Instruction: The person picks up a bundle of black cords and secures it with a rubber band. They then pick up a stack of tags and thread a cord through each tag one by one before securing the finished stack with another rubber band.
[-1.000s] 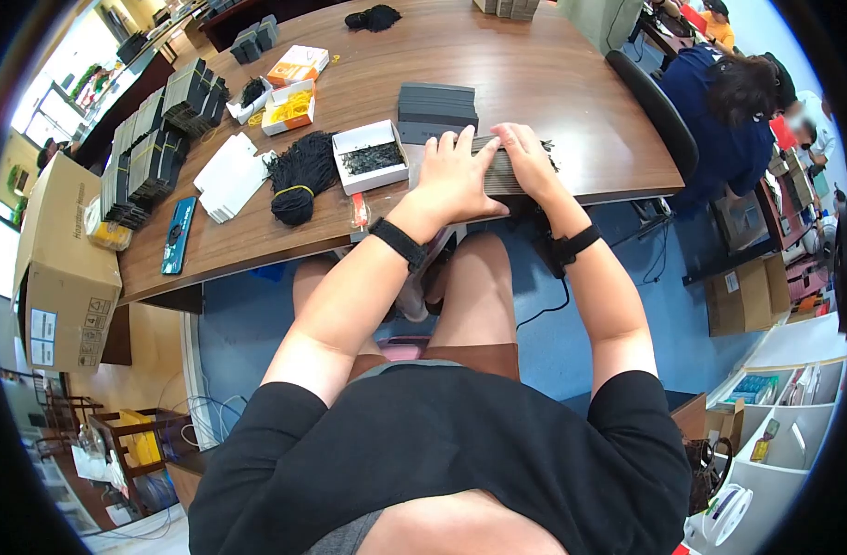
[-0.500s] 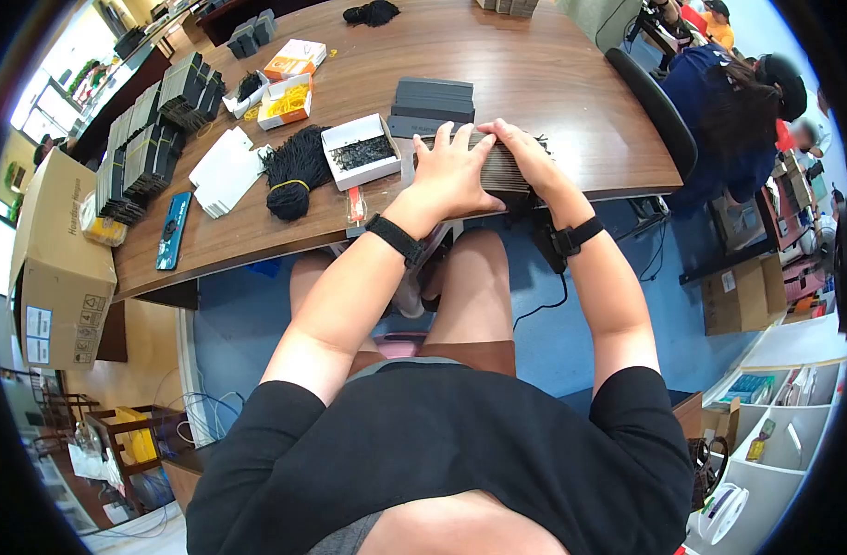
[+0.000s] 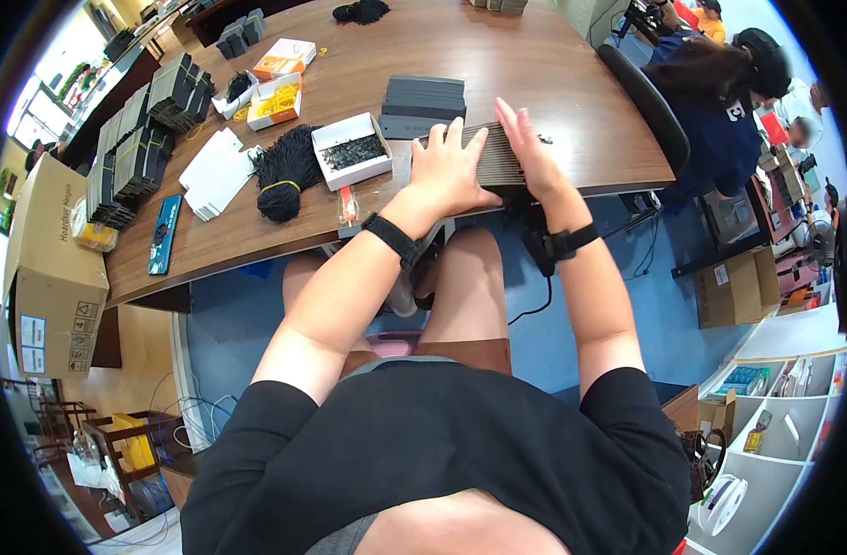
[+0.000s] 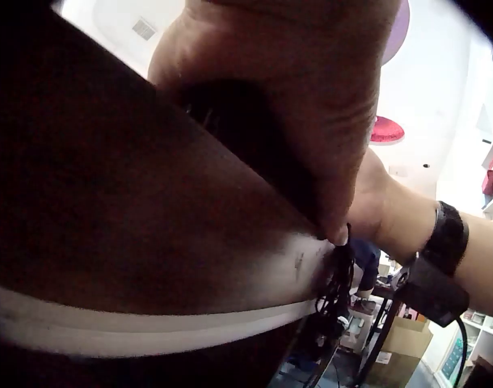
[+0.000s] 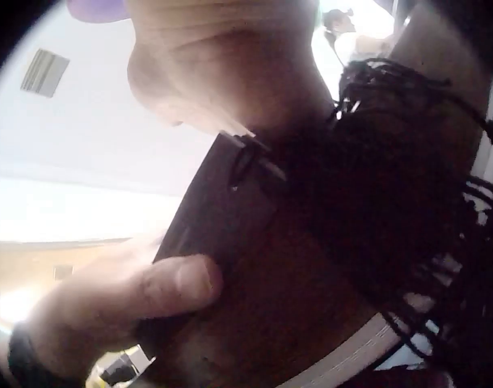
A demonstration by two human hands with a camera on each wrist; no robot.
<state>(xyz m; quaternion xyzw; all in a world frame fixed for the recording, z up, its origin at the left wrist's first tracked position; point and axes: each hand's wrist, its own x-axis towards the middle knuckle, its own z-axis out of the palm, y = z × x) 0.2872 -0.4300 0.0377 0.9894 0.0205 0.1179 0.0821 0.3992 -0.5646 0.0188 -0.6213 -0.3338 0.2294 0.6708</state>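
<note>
A stack of thin hang tags (image 3: 500, 159) stands on edge near the front of the table, between both hands. My left hand (image 3: 445, 171) grips its left part, fingers spread over the far side and thumb along the near side. The right wrist view shows the left thumb (image 5: 182, 287) pressing on the dark front face. Straight-fingered, my right hand (image 3: 532, 157) is upright against the stack's right end. Black strings (image 5: 392, 178) hang in a tangle over the table edge below the right hand.
Just behind lies a dark grey stack (image 3: 423, 102). To the left are a white box (image 3: 354, 173) of black bits, a black string bundle (image 3: 285, 176), white cards (image 3: 211, 176), yellow rubber bands (image 3: 277, 100), a phone (image 3: 164, 236) and banded tag stacks (image 3: 132, 166). A chair (image 3: 650, 106) stands right.
My right hand has straightened from leaning over the stack to standing upright at its end, uncovering more of the tags. The left hand keeps its grip. The head view has shifted slightly.
</note>
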